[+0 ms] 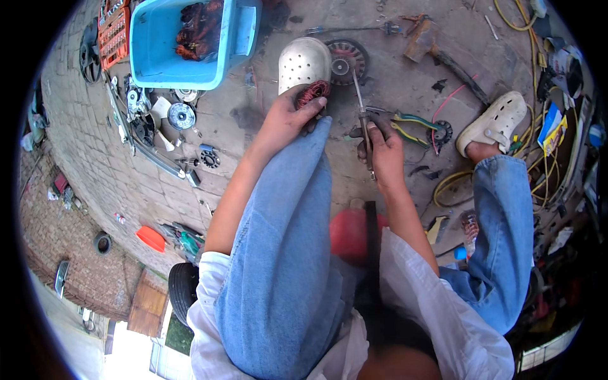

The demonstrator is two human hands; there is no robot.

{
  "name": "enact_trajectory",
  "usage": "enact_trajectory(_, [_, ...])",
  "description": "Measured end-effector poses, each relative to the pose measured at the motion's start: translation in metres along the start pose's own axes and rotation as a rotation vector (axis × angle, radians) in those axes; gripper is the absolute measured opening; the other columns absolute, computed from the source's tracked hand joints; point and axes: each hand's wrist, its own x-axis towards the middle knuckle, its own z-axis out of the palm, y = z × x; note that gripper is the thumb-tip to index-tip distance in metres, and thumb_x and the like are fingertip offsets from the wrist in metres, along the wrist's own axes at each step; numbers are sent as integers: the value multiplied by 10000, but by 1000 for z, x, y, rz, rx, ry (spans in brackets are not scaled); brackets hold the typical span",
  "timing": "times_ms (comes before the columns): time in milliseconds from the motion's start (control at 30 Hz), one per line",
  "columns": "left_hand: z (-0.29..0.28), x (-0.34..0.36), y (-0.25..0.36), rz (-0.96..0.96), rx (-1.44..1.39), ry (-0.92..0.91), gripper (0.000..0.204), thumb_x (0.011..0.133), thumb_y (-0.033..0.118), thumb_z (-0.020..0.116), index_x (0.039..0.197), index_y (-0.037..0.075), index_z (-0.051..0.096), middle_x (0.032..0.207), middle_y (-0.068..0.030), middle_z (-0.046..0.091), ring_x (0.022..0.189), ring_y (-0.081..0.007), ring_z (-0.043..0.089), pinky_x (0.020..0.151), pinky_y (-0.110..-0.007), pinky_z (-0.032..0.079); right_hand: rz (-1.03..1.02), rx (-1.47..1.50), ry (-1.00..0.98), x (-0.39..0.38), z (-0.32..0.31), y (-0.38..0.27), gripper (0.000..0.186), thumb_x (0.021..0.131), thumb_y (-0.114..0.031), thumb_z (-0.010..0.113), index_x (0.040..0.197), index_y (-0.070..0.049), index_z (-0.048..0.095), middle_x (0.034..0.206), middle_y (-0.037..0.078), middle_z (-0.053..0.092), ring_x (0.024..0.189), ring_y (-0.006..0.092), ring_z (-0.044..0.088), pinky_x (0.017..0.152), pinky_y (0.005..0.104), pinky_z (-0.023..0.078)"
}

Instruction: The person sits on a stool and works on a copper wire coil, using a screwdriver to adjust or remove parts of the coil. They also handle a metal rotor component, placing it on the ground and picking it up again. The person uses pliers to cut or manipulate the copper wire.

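My left hand (288,120), over my left knee, is closed on a tangled bundle of reddish copper wire (313,94). My right hand (386,155) grips a screwdriver (360,98) by its handle. The screwdriver's shaft points away from me, its tip close to a round, slotted motor part (348,62) on the ground; whether they touch I cannot tell. My left foot, in a cream clog (304,60), is right beside that part. Green-and-yellow handled pliers (411,128) lie right of my right hand, near a small dark slotted ring (443,132).
A blue bin (180,76) with copper windings stands at the far left, near an orange tool case (114,39). Metal parts (182,116) lie below it. A hammer (453,63) lies at the far right, near my right clog (497,117) and yellow hose (453,183).
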Motion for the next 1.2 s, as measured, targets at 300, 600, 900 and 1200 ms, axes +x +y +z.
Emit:
enact_trajectory(300, [2,2,-2,16,3,16,339,879,230,633,1106,-15,575,703,21,544,546,-40,459,487,-206,368,150,174,80,-7,13,-9,271,959,-208,489,1156,-28,540,860,85,638,519,95,507,446,223,420])
enact_trajectory(600, [5,1,-1,2,35,30,358,883,237,628,1116,-28,570,762,3,576,599,-42,469,532,-202,394,204,317,84,1,13,4,237,948,-239,533,1070,-41,581,782,50,575,486,106,464,424,236,408])
enact_trajectory(900, [8,1,4,-4,10,32,358,887,225,620,1130,-32,563,799,-19,603,628,-49,495,555,-203,417,105,348,327,-1,82,6,244,952,-249,520,1018,-23,585,698,16,548,450,94,466,384,244,377])
enact_trajectory(1200, [5,1,0,-5,21,32,331,889,227,619,1093,-27,565,738,0,574,556,-47,472,490,-204,378,63,225,53,19,3,43,317,926,-318,566,1074,-39,597,733,48,609,435,91,463,371,225,373])
